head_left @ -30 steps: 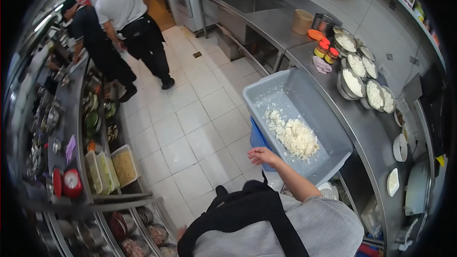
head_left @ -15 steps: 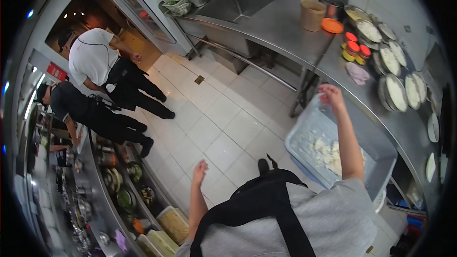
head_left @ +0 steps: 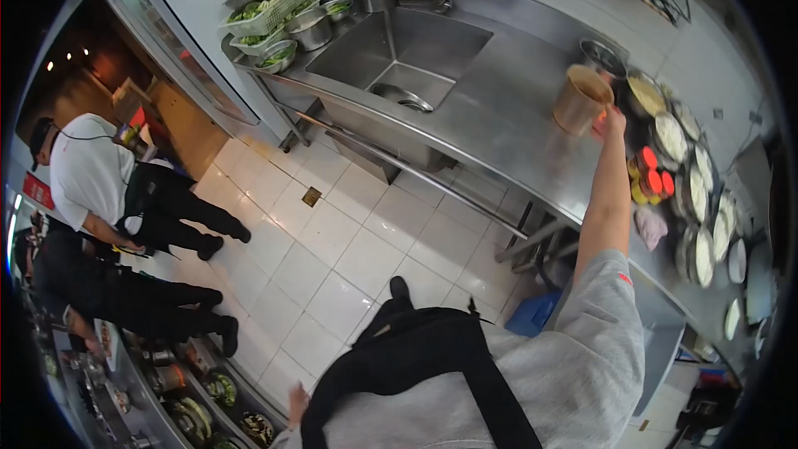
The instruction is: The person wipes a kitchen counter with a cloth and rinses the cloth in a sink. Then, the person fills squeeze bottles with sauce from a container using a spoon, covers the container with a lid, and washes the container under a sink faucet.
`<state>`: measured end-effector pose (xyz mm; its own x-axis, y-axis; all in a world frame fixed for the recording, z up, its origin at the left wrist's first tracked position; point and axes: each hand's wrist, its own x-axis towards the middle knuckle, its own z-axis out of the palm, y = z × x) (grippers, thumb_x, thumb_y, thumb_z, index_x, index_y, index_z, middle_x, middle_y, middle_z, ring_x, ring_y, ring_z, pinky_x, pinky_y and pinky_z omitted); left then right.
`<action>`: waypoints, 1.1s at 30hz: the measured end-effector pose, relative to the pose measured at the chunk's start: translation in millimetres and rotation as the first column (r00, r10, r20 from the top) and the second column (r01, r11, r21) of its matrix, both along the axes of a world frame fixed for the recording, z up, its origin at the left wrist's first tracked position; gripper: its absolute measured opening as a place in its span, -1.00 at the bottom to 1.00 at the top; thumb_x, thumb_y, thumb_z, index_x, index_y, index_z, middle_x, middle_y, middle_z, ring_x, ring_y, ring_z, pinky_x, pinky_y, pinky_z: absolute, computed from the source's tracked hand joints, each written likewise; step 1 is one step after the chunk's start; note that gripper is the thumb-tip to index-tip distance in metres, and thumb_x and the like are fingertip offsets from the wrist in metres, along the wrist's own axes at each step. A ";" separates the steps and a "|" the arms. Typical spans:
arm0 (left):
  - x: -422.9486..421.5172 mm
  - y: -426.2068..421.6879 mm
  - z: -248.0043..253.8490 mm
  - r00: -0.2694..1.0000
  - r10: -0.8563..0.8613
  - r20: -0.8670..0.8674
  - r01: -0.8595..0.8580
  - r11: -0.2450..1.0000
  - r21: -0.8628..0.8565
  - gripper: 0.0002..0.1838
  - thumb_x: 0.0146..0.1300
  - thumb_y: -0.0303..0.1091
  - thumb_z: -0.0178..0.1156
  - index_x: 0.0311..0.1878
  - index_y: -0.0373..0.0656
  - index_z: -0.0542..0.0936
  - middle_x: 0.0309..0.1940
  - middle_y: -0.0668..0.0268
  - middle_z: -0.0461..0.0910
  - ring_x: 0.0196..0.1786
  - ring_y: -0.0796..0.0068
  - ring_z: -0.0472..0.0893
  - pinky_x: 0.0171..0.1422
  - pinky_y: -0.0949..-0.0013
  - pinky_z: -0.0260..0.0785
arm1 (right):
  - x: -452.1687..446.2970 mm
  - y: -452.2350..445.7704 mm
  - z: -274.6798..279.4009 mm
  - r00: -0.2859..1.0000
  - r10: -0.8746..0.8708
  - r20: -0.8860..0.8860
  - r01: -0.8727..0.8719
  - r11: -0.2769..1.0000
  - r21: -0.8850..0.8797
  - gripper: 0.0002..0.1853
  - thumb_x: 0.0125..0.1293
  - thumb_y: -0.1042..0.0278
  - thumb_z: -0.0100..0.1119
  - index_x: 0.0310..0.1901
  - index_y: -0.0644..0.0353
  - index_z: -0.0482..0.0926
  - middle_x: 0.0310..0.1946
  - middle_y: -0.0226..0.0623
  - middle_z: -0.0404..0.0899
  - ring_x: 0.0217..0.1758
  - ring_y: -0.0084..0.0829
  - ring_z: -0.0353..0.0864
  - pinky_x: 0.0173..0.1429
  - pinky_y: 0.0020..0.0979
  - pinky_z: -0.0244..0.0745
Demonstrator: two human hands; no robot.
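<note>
My right hand (head_left: 613,121) is stretched out over the steel counter, closed at the right side of a tall brown tub (head_left: 575,104). The tub leans slightly and its open top faces me. An orange lid (head_left: 599,122) shows only in part behind my fingers. Low by my left side is my left hand (head_left: 298,405), blurred and partly cut off by my apron, touching nothing that I can see. To the right of the tub are several jars with red lids (head_left: 647,175) and a pale pink cloth (head_left: 651,227).
Several metal bowls of white food (head_left: 670,137) line the wall at right. A sink (head_left: 399,58) and baskets of greens (head_left: 270,12) are farther left. Below the counter is a grey bin (head_left: 661,341). Two people (head_left: 91,170) stand at left by food wells (head_left: 187,416).
My right hand has gone from above the grey bin to the brown tub, which now tilts. My left hand has dropped back toward my side. The view has turned toward the sink.
</note>
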<state>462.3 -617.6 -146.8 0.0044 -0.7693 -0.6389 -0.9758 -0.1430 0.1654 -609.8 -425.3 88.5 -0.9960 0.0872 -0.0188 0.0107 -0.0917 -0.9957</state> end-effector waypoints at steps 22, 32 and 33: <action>-781.7 -499.7 221.8 0.135 -0.367 -0.921 0.503 0.826 -0.255 -0.64 0.27 -0.35 0.06 0.10 -0.27 0.40 0.02 0.24 0.48 0.08 0.48 0.44 0.12 0.47 0.26 | 1.0 -367.6 34.9 0.918 0.391 0.069 -0.375 0.912 -0.168 -0.61 0.04 0.52 0.17 -0.09 0.53 0.41 -0.40 -0.07 0.57 -0.46 -0.31 0.62 -0.37 -0.41 0.61; -925.9 -577.7 199.0 0.250 -0.415 -0.875 0.800 0.597 -0.055 -0.55 0.27 -0.13 0.04 0.18 -0.09 0.35 0.07 0.32 0.45 0.05 0.53 0.44 0.10 0.37 0.24 | 56.0 -471.5 -69.7 0.930 0.053 0.363 -0.121 0.979 0.166 -0.71 -0.05 0.41 0.23 -0.32 0.39 0.43 -0.52 -0.06 0.55 -0.59 -0.27 0.61 -0.59 -0.34 0.54; -944.1 -575.1 208.7 0.180 -0.413 -0.893 0.825 0.557 -0.091 -0.54 0.27 -0.13 0.04 0.18 -0.10 0.35 0.08 0.32 0.45 0.06 0.53 0.43 0.10 0.38 0.24 | 57.1 -475.7 -77.6 0.905 -0.034 0.425 -0.051 0.981 0.188 -0.76 -0.06 0.41 0.23 -0.40 0.39 0.47 -0.52 -0.05 0.55 -0.55 -0.27 0.62 -0.54 -0.33 0.55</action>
<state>-481.8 -1192.7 61.9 -0.9760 0.0297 -0.2159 -0.2055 0.2042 0.9571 -552.7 -901.0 10.9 -0.8977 0.1232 -0.4231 0.4355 0.1011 -0.8945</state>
